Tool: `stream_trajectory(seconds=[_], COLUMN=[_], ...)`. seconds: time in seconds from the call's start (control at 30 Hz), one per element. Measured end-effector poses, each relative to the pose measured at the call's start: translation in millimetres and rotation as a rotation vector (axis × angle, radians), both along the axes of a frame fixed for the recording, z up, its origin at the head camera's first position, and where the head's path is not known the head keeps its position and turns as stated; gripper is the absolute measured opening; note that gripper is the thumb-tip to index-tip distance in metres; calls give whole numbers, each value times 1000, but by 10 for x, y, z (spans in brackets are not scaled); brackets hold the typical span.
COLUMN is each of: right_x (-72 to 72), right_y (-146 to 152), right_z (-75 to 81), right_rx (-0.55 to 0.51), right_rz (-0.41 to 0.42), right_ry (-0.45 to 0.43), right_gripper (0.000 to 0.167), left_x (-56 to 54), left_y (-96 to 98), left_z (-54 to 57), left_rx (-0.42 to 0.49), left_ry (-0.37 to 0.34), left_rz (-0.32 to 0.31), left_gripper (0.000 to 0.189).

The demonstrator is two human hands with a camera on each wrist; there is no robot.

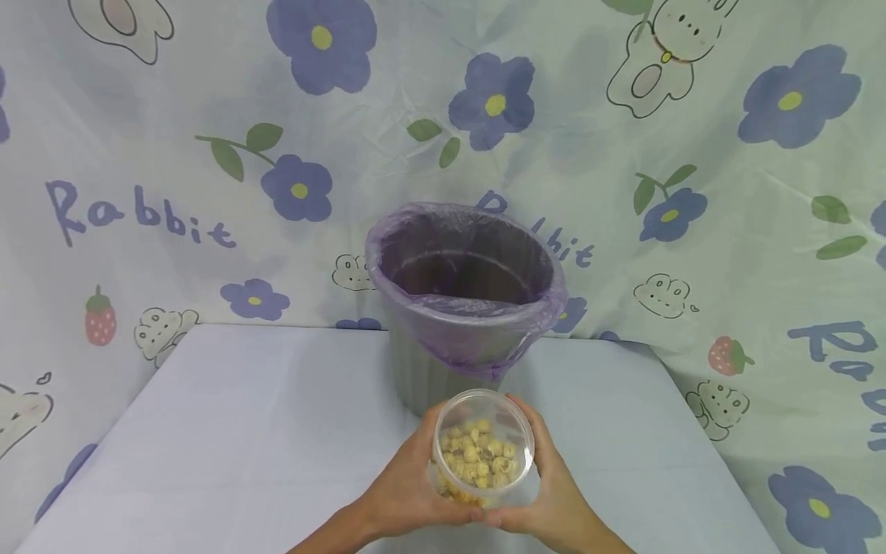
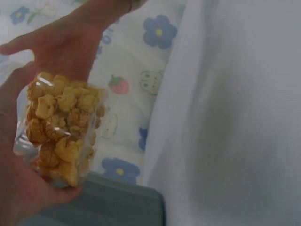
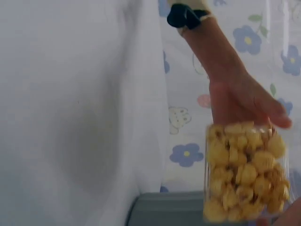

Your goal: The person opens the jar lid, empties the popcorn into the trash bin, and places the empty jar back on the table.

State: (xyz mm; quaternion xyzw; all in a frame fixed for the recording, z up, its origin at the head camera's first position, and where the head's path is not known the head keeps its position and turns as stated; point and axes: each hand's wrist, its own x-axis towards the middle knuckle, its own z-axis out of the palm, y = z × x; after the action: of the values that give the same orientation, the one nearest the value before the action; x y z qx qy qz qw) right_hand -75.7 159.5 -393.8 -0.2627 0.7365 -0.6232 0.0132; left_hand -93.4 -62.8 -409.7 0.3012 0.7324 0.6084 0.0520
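Both hands hold a clear plastic tub (image 1: 483, 394) with a round rim, tilted so its round end faces the head camera. Pale yellow and caramel-brown popcorn (image 1: 477, 454) fills part of it. My left hand (image 1: 398, 492) grips the left side, with its thumb across the near side. On the opposite side, my right hand (image 1: 561, 492) is curled round the wall, and the two thumb tips nearly meet. Popcorn (image 2: 63, 122) shows through the wall in the left wrist view, and again as popcorn (image 3: 244, 174) in the right wrist view.
Just beyond the tub stands a grey bin (image 1: 422, 369), its mouth lined with a purple plastic bag (image 1: 477, 342) folded over the rim. A white cloth (image 1: 242, 431) covers the table. Behind hangs a curtain (image 1: 388, 123) printed with flowers and rabbits.
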Motion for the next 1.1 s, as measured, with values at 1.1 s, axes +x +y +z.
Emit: stream_trajectory(seconds=[1.1], right_x=[-31], right_y=[8], right_z=[-10], right_rx=[-26], right_rz=[46], right_ry=[17], right_gripper=[99], left_x=[-1], left_y=[2], left_z=[36], left_rx=[-2], left_ry=[-29], left_rz=[-43], left_gripper=[107])
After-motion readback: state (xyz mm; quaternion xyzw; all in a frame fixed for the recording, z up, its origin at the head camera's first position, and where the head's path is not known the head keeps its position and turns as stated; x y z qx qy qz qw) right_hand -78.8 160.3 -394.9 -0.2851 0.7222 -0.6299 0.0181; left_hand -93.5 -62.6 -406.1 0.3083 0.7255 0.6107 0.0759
